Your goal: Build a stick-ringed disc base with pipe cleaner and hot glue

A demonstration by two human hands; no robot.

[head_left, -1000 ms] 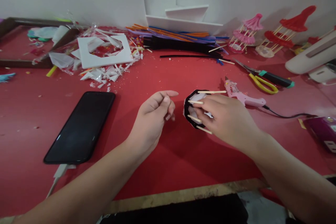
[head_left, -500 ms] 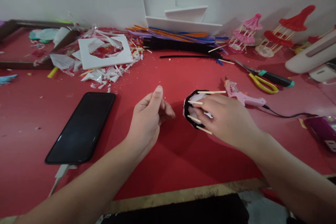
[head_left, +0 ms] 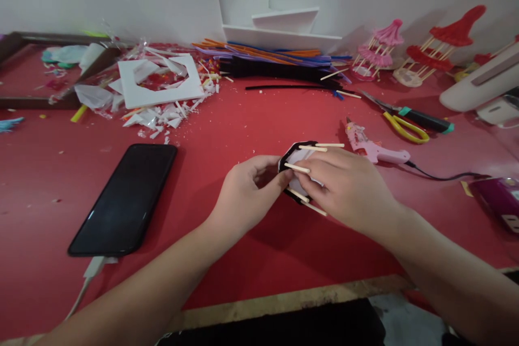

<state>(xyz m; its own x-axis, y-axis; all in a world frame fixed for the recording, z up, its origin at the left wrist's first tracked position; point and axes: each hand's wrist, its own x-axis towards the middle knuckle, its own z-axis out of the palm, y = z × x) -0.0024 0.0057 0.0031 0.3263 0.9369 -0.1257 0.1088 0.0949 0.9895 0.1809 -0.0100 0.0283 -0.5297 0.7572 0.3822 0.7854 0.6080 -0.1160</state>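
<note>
Between my hands is a small white foam-board base (head_left: 299, 158) with a black fuzzy rim, tilted up off the table. Several short wooden sticks (head_left: 298, 168) stand out from its rim toward the right. My left hand (head_left: 253, 186) pinches the base's left edge, thumb on the inner face and fingers behind. My right hand (head_left: 344, 181) is closed at the base's inner side, among the sticks; its fingertips are partly hidden. A pink glue gun (head_left: 377, 148) lies just beyond my right hand.
A black phone (head_left: 125, 200) on a cable lies at left. Behind are a cut-out white board (head_left: 162, 98) amid scraps, and pipe cleaners (head_left: 275, 70). Pliers (head_left: 424, 119), yellow-handled scissors (head_left: 405, 128) and small pink and red tiered models (head_left: 440, 48) are at right.
My left hand has moved right and taken hold of the base's left edge; before, it was apart from it. The base has turned slightly in my right hand.
</note>
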